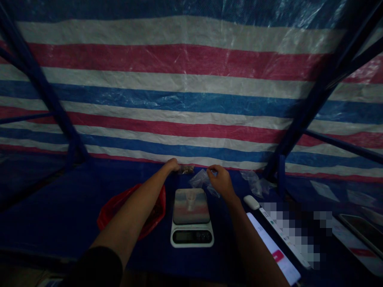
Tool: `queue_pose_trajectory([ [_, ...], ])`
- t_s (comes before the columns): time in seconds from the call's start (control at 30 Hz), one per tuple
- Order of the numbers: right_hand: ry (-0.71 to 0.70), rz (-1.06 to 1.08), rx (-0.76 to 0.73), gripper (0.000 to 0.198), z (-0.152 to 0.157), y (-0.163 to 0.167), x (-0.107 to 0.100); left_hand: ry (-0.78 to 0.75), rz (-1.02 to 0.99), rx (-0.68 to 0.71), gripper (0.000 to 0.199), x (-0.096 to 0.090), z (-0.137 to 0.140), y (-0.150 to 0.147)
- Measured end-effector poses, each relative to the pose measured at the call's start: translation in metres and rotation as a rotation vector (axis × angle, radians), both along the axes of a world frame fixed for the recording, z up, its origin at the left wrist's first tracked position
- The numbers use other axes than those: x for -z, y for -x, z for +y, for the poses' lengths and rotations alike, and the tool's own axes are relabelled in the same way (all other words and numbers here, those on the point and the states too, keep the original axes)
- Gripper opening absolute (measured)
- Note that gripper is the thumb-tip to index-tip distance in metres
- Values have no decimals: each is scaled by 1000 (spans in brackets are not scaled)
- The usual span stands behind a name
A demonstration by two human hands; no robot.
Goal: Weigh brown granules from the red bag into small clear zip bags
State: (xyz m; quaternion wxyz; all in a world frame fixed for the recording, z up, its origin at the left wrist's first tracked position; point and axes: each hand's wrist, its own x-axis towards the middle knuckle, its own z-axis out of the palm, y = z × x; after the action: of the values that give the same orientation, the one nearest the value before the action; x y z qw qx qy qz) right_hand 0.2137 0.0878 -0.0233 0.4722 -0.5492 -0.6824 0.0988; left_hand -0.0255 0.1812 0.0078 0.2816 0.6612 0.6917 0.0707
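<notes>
My left hand reaches to the back of the blue table, fingers curled at the edge of a small clear plastic bag with brown contents. My right hand is closed, thumb and fingertips pinched together; what they hold, if anything, is too small to make out. Clear plastic bags lie beside and partly under it. Between my forearms is a white kitchen scale, a small clear cup seeming to stand on its plate. A red plastic bag with dark brown contents is partly hidden by my left forearm.
Right of my right arm lie a white earbud case, a lit phone-like screen, a white strip and another phone. More clear bags lie behind. Blue metal posts flank the striped tarp.
</notes>
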Motion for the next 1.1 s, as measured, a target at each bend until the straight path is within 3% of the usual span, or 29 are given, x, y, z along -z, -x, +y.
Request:
queue_pose_trajectory([
  [0.17, -48, 73, -21, 24, -6, 5, -9, -47, -224, 45, 25, -39, -19, 26],
  [0.3, -18, 224, -112, 27, -18, 16, -27, -109, -388, 106, 29, -82, -68, 70],
  [0.4, 64, 296, -295, 28, -35, 41, -50, -68, -616, 166, 41, -106, -120, 104],
  [0.5, 163, 307, -601, 27, -61, 83, -77, -60, -704, 95, 39, -117, -171, 127],
  [0.63, 323, 193, -823, 33, -95, 147, -102, -58, -808, -64, 35, -113, -222, 141],
  [0.8, 444, 110, -985, 40, -102, 203, -98, -79, -949, -187, 37, -89, -255, 155],
  [0.97, 669, 266, -1179, 42, -90, 224, -83, -45, -840, -225, 35, -72, -261, 170],
  [1.1, 654, 231, -1205, 33, -86, 223, -79, -51, -813, -205, 34, -72, -260, 169],
])
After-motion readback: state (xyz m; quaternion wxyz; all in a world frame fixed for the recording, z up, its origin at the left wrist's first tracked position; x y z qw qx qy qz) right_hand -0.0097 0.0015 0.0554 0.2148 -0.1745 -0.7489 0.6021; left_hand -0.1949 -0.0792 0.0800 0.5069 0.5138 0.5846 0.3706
